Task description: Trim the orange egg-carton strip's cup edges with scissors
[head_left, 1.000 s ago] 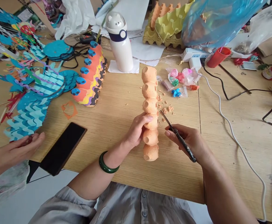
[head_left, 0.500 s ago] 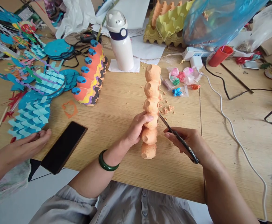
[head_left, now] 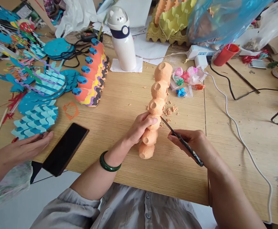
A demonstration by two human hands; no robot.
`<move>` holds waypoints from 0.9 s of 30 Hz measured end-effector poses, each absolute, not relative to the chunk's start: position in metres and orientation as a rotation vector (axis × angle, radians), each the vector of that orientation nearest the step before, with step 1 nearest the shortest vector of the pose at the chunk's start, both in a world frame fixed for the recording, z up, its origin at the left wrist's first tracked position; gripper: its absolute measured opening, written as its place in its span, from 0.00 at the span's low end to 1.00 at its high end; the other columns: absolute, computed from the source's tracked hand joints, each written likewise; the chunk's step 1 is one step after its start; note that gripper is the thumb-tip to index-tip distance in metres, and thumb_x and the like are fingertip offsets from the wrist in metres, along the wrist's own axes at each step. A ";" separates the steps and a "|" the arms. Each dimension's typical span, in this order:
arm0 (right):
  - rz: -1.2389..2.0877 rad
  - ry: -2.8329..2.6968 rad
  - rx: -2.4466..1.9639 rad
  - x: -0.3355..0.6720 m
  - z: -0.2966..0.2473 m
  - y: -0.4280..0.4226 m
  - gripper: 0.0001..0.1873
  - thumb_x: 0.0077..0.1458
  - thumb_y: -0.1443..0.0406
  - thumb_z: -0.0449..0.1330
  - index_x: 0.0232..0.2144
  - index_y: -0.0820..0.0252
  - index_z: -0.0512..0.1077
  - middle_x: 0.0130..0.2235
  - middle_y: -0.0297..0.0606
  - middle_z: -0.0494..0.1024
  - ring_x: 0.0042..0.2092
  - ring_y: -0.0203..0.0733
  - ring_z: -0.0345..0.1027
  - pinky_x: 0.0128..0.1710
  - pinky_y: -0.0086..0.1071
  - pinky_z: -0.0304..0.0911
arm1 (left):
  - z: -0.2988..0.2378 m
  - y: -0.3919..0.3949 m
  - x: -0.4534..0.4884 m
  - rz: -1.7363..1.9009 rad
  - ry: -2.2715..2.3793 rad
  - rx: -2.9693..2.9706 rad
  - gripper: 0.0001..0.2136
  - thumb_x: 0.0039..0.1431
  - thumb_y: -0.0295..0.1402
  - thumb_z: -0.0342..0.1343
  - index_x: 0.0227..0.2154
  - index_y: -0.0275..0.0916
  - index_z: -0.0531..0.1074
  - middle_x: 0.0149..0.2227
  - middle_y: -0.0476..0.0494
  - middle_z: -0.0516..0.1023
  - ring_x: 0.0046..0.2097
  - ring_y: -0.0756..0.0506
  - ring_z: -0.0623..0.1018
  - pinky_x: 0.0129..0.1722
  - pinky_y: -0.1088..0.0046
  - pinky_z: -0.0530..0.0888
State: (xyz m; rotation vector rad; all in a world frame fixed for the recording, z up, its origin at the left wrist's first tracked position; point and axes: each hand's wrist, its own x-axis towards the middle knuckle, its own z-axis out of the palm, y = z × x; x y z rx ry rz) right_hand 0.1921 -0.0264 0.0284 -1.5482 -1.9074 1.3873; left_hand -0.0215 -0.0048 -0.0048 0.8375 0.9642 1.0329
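My left hand is closed around the middle of an orange egg carton strip, a single row of bumpy cups that leans slightly to the right at its far end. My thumb lies across the top of it; the other fingers are partly hidden beneath. In my right hand is a pair of scissors with dark handles, their blade tips at the strip's right edge beside my left thumb. Small orange scraps lie on the table just beyond the tips.
A painted egg carton piece, a phone and a white bottle are to the left. Another person's hand is by blue paper crafts. Clay packets, a power strip, cables and egg trays occupy the back right.
The egg carton strip has turned in my left hand: its far end swung right, its near end left. The scissors stay at its right edge, almost unmoved.
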 end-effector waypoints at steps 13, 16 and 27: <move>1.188 -2.124 -1.445 0.195 0.021 -0.021 0.25 0.64 0.47 0.57 0.29 0.61 0.76 0.24 0.31 0.64 0.27 0.33 0.53 0.26 0.29 0.52 | 0.000 0.005 -0.031 1.014 0.908 0.789 0.08 0.52 0.35 0.61 0.35 0.41 0.78 0.29 0.49 0.74 0.29 0.49 0.69 0.29 0.73 0.65; 1.214 -2.130 -1.382 0.197 0.023 -0.018 0.24 0.64 0.48 0.57 0.29 0.61 0.75 0.24 0.31 0.63 0.27 0.33 0.53 0.27 0.29 0.52 | 0.005 0.003 -0.035 0.964 0.861 0.704 0.07 0.51 0.38 0.59 0.30 0.40 0.75 0.27 0.48 0.70 0.27 0.50 0.67 0.26 0.74 0.66; 1.028 -2.125 -1.270 0.201 0.005 -0.013 0.22 0.61 0.50 0.62 0.42 0.62 0.82 0.32 0.42 0.81 0.27 0.37 0.65 0.30 0.31 0.64 | 0.012 0.006 -0.037 0.731 0.498 0.210 0.14 0.49 0.40 0.59 0.36 0.36 0.74 0.23 0.51 0.60 0.21 0.53 0.54 0.09 0.81 0.48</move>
